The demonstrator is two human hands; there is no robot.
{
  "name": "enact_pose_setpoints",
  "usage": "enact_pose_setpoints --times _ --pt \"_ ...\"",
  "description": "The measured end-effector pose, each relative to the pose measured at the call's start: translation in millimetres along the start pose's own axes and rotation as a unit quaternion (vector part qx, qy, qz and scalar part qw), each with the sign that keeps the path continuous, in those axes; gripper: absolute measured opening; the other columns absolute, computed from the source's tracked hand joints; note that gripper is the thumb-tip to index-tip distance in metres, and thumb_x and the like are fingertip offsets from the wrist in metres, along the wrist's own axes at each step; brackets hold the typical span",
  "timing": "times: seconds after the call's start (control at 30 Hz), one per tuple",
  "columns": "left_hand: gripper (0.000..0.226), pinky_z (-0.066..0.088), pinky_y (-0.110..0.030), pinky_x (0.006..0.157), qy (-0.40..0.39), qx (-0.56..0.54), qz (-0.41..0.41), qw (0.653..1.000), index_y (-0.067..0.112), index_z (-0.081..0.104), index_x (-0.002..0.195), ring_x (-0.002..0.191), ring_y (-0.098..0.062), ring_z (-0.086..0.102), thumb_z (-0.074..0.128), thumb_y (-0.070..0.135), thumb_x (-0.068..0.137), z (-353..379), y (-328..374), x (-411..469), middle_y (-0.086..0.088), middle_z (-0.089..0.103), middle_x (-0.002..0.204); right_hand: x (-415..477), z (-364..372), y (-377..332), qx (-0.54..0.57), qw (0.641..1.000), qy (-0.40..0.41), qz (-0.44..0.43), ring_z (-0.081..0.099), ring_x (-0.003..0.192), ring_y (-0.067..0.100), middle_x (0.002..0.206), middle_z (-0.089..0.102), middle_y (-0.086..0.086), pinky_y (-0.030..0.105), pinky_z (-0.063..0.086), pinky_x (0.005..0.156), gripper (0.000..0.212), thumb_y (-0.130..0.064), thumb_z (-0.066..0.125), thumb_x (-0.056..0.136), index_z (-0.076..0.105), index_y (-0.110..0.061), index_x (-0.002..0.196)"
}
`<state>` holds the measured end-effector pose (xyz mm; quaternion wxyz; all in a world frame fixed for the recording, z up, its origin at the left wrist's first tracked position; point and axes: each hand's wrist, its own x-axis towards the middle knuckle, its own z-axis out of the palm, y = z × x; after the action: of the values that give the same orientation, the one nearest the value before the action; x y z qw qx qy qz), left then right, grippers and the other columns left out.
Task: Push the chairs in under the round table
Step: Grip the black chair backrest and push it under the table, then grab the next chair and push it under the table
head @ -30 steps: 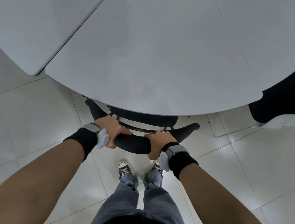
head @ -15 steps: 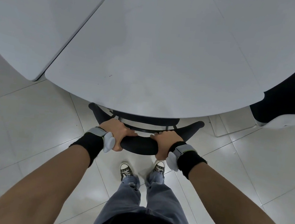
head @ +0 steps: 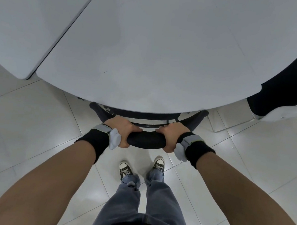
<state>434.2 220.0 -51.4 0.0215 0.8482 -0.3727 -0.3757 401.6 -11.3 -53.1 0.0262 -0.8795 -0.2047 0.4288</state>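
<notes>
Two sneakers [head: 125, 169] stand on the white tiled floor [head: 30, 120], jeans above them. Ahead, the left hand [head: 124, 132] and the right hand [head: 171, 136] grip the curved black backrest [head: 146, 141] of the black chair [head: 193, 120]; the fingers of both are clamped over its top edge, thumbs underneath. Each wrist carries a grey strapped device over a black cuff. The chair's seat lies hidden under the rim of the round white desk [head: 152, 47], only backrest and frame showing. At far right a second dark chair [head: 285, 91] sits partly under the desk
</notes>
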Motion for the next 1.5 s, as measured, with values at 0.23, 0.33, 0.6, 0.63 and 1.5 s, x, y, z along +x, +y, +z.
enact_pose_setpoints --times 0.23,0.33,0.6,0.63,1.5 --pt "0.069 0.055 -0.025 0.083 -0.087 -0.017 -0.087 0.992 0.045 0.049 0.134 0.096 -0.014 0.069 0.064 0.033 0.068 -11.9 21.3 -9.8 0.012 0.072 0.108 -12.6 15.5 -5.8 0.04 0.997 0.056 0.027 0.069 0.097 0.024 0.099 0.073 -0.004 0.035 0.054 0.085 0.058 -0.038 0.064 0.065 0.061 -0.039 0.122" --pt "0.079 0.052 -0.031 0.098 -0.15 0.002 -0.106 0.983 0.042 0.033 0.149 0.12 -0.024 0.061 0.065 0.031 0.078 -27.3 46.2 -9.7 0.001 0.061 0.134 -39.8 24.2 -1.4 0.068 0.994 0.071 0.039 0.029 0.146 0.019 0.148 0.048 -0.003 0.041 0.018 0.121 0.073 -0.03 0.063 0.076 0.042 -0.031 0.146" --pt "0.061 0.029 -0.022 0.111 -0.073 0.006 -0.047 0.996 0.035 0.03 0.154 0.145 -0.025 0.036 0.049 0.042 0.097 -75.6 170.4 23.2 -0.001 0.035 0.159 -177.3 56.9 40.5 0.269 0.909 0.231 0.218 0.038 0.141 0.024 0.156 0.038 0.0 0.034 0.028 0.113 0.052 -0.041 0.044 0.101 0.037 -0.026 0.151" --pt "0.058 0.029 -0.021 0.11 -0.055 0.005 -0.028 0.998 0.035 0.032 0.153 0.144 -0.025 0.037 0.047 0.042 0.098 -81.6 191.4 27.2 -0.001 0.036 0.158 -198.6 63.8 48.9 0.285 0.896 0.242 0.239 0.039 0.14 0.024 0.156 0.038 0.0 0.033 0.028 0.113 0.051 -0.042 0.041 0.102 0.037 -0.026 0.15" --pt "0.056 0.032 -0.025 0.111 0.1 -0.045 -0.061 0.992 0.026 0.03 0.155 0.142 -0.025 0.04 0.044 0.038 0.102 -123.3 622.7 175.9 -0.003 0.038 0.157 -530.7 242.0 355.4 0.342 0.817 0.311 0.345 0.024 0.149 0.02 0.163 0.021 -0.004 0.036 0.019 0.12 0.057 -0.053 0.028 0.102 0.028 -0.029 0.154"
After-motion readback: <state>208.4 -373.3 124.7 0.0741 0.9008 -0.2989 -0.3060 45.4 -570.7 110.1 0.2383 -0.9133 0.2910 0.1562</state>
